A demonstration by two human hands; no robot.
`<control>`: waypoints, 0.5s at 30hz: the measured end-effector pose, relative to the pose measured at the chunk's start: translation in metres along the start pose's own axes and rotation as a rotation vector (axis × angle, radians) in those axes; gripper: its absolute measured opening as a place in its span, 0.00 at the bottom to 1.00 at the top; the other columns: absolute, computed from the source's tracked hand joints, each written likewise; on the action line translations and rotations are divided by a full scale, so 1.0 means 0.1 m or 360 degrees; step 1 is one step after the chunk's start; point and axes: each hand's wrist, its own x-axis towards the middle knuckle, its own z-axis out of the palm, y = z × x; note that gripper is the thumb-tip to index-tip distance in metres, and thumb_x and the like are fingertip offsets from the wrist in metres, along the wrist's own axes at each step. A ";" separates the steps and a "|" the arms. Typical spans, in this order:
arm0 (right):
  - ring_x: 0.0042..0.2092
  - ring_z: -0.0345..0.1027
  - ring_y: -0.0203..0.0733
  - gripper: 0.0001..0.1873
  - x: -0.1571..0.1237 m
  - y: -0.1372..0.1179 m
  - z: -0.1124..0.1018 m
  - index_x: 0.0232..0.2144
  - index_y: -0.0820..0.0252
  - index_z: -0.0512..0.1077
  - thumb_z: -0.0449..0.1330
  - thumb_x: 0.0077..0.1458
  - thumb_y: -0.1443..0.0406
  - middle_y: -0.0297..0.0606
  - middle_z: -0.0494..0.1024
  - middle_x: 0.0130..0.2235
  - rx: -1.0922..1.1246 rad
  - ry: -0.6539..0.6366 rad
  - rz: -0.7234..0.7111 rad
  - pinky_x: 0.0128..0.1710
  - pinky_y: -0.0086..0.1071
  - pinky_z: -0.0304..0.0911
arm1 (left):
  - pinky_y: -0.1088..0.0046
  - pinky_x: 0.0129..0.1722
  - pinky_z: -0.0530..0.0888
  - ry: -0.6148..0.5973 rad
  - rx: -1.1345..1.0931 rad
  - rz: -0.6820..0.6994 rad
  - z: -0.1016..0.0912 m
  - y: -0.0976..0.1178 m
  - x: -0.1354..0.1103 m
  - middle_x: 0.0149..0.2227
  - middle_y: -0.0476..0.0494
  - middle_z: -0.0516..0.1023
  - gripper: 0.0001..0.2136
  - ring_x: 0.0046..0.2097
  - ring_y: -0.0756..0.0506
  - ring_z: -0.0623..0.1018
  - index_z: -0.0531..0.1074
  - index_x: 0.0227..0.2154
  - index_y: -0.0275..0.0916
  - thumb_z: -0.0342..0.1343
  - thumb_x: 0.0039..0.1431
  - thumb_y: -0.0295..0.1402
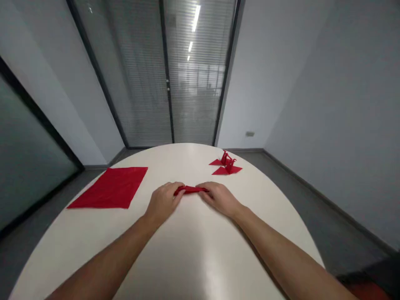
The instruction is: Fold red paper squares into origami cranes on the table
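Observation:
A narrow piece of folded red paper [191,190] lies crosswise between my two hands, over the middle of the table. My left hand [164,201] grips its left end, thumb below and fingers on top. Its right end is pinched by my right hand [220,197], with the thumb beneath and the fingers curled over. Parts of both ends are hidden under the fingers. Beyond my right hand stand two folded red paper cranes [229,167], one just behind the other, their wings spread flat.
Flat red paper sheets [109,189] lie at the left of the round white table [187,250]; how many are stacked I cannot tell. The table's curved far edge faces a glass partition with blinds [143,83]. A dark and red object shows at the lower right corner.

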 end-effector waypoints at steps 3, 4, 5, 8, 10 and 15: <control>0.43 0.75 0.43 0.14 -0.01 -0.01 0.02 0.49 0.57 0.75 0.55 0.64 0.67 0.40 0.82 0.46 0.0085 0.0061 0.0058 0.43 0.33 0.67 | 0.64 0.43 0.74 0.0103 0.0073 0.0024 -0.03 0.04 0.00 0.42 0.44 0.83 0.08 0.41 0.41 0.81 0.74 0.45 0.40 0.54 0.67 0.34; 0.42 0.75 0.43 0.14 -0.02 -0.01 0.02 0.49 0.57 0.75 0.55 0.64 0.67 0.40 0.82 0.45 0.0132 0.0076 0.0072 0.43 0.33 0.67 | 0.64 0.43 0.74 0.0133 0.0093 0.0041 -0.04 0.05 0.01 0.42 0.43 0.83 0.08 0.41 0.41 0.81 0.74 0.45 0.40 0.54 0.67 0.34; 0.42 0.75 0.43 0.13 -0.02 -0.01 0.03 0.49 0.57 0.75 0.55 0.64 0.67 0.39 0.82 0.45 0.0190 0.0092 0.0087 0.42 0.33 0.67 | 0.63 0.43 0.74 0.0165 0.0113 0.0069 -0.05 0.06 0.01 0.42 0.43 0.83 0.08 0.40 0.41 0.81 0.74 0.44 0.39 0.53 0.67 0.33; 0.43 0.75 0.43 0.13 -0.02 -0.02 0.03 0.49 0.57 0.75 0.56 0.64 0.65 0.40 0.82 0.45 0.0411 0.0094 0.0104 0.43 0.34 0.68 | 0.59 0.46 0.72 0.0223 0.0141 0.0132 -0.08 0.09 0.02 0.39 0.43 0.83 0.07 0.37 0.41 0.80 0.74 0.42 0.38 0.53 0.66 0.30; 0.44 0.75 0.43 0.13 -0.02 -0.03 0.04 0.49 0.58 0.75 0.57 0.64 0.65 0.40 0.82 0.45 0.0551 0.0079 0.0114 0.45 0.35 0.68 | 0.58 0.47 0.72 0.0240 0.0142 0.0137 -0.10 0.10 0.03 0.38 0.43 0.83 0.07 0.37 0.41 0.80 0.74 0.41 0.38 0.53 0.65 0.30; 0.46 0.75 0.44 0.15 -0.02 0.02 0.09 0.51 0.58 0.76 0.56 0.64 0.64 0.40 0.82 0.46 0.0696 0.0075 0.0173 0.47 0.37 0.68 | 0.57 0.48 0.71 0.0209 0.0150 0.0084 -0.08 0.10 0.02 0.41 0.41 0.83 0.09 0.40 0.40 0.79 0.73 0.45 0.37 0.53 0.65 0.30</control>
